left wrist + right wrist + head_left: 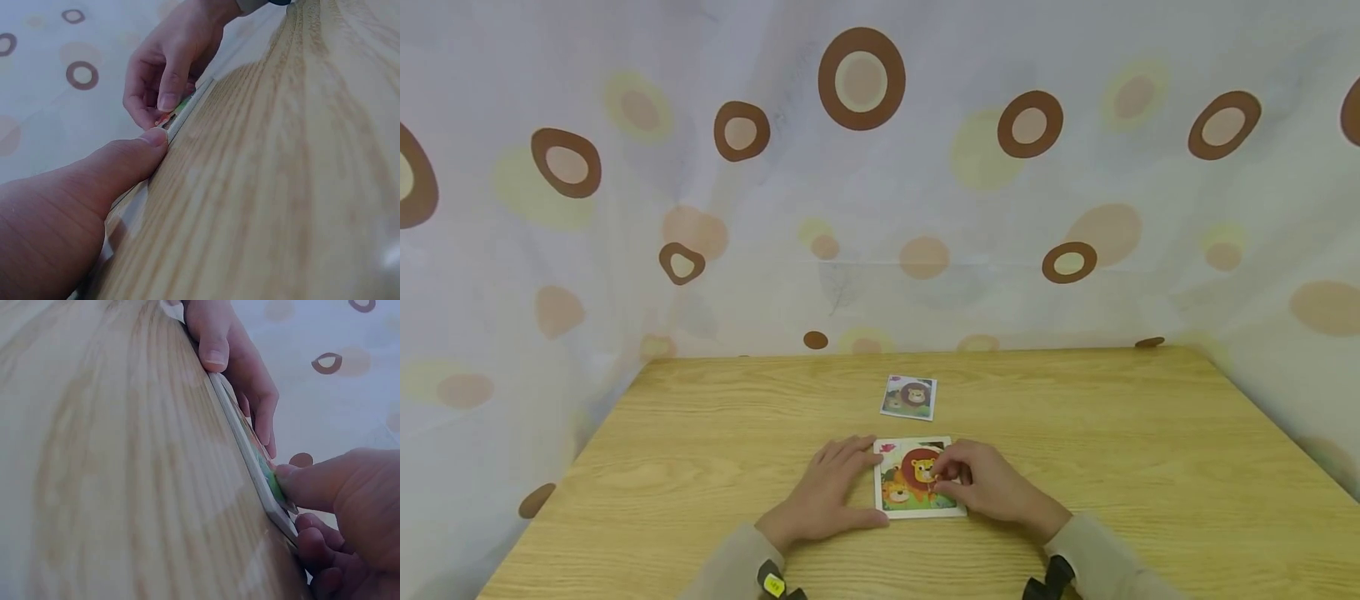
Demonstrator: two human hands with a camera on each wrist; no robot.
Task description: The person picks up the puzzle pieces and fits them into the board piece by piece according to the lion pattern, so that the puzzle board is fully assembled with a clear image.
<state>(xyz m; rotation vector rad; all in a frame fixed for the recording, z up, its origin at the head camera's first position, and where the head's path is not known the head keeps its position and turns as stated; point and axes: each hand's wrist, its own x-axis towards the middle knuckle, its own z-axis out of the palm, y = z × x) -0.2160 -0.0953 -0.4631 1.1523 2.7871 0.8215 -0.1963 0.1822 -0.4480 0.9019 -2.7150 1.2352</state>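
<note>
A jigsaw puzzle point(895, 497) with a lion picture lies on the table, set in a white-edged tray point(917, 514). My left hand point(827, 492) rests at its left side, fingers spread, with the thumb against the near left corner and fingertips by the far left corner. Over the right part of the picture, my right hand point(992, 483) pinches a puzzle piece with thumb and forefinger, low against the board. Most of that piece is hidden by the fingers; a green part point(275, 484) shows by the right thumb in the right wrist view.
A small card point(908, 397) with the same lion picture lies beyond the puzzle. The wooden table point(737, 417) runs back to a patterned curtain point(880, 208), which also hangs along both sides.
</note>
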